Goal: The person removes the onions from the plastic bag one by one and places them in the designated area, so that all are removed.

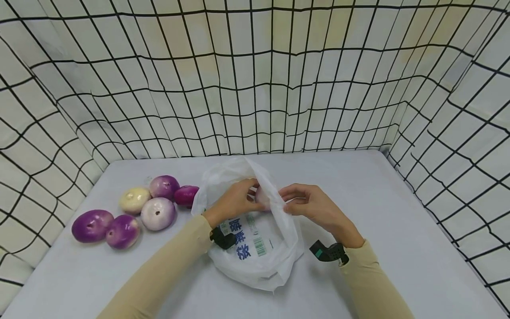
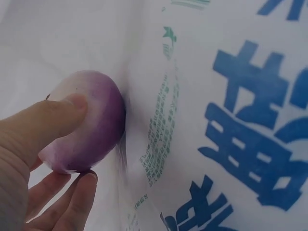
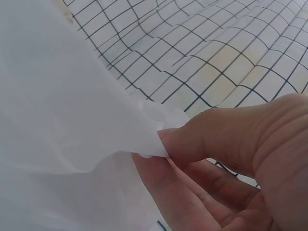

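A white plastic bag [image 1: 275, 266] with blue and green print lies on the table, its mouth held up. Inside that mouth my left hand [image 1: 235, 201] grips a purple-and-white onion [image 2: 91, 130], thumb on one side and fingers beneath. The onion is against the printed bag wall or very near it; in the head view the film partly covers it. At the bag's right edge, my right hand [image 1: 314, 204] pinches the thin rim [image 3: 149, 142] between thumb and fingers. Whether anything else lies in the bag is hidden.
Several onions are grouped on the left of the white table [image 1: 358, 186]: two purple ones [image 1: 93, 226] in front, a pale yellow one [image 1: 135, 200], a whitish one [image 1: 158, 214] and darker ones behind. Black netting [image 1: 255, 84] over white sheeting encloses the back and sides.
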Available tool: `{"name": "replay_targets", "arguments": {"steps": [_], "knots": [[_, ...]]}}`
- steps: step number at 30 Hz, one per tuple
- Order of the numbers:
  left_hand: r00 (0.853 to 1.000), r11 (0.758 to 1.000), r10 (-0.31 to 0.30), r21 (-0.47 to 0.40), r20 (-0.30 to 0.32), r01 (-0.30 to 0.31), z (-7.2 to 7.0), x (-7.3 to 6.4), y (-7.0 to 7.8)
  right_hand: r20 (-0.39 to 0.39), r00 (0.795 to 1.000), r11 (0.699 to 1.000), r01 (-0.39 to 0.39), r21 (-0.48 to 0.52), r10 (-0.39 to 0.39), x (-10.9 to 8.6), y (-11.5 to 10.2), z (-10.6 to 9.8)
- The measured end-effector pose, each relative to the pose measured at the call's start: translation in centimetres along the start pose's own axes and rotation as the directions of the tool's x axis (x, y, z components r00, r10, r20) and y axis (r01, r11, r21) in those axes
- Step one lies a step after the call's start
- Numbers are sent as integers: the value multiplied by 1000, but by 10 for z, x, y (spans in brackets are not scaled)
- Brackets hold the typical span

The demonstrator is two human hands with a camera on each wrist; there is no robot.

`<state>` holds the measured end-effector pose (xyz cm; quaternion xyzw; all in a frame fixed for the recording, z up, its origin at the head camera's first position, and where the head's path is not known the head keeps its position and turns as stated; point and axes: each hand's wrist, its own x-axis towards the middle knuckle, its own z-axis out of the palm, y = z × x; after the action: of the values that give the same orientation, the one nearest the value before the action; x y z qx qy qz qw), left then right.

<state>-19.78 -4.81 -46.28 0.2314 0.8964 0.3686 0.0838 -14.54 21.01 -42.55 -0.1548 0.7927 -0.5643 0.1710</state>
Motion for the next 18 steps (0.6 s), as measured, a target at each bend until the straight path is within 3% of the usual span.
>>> {"name": "replay_targets", "arguments": {"steps": [18], "knots": [[1000,997,23,79,8,-23,-18,-25,1,16,1000,1000,-9,-26,9,1,1,4]]}}
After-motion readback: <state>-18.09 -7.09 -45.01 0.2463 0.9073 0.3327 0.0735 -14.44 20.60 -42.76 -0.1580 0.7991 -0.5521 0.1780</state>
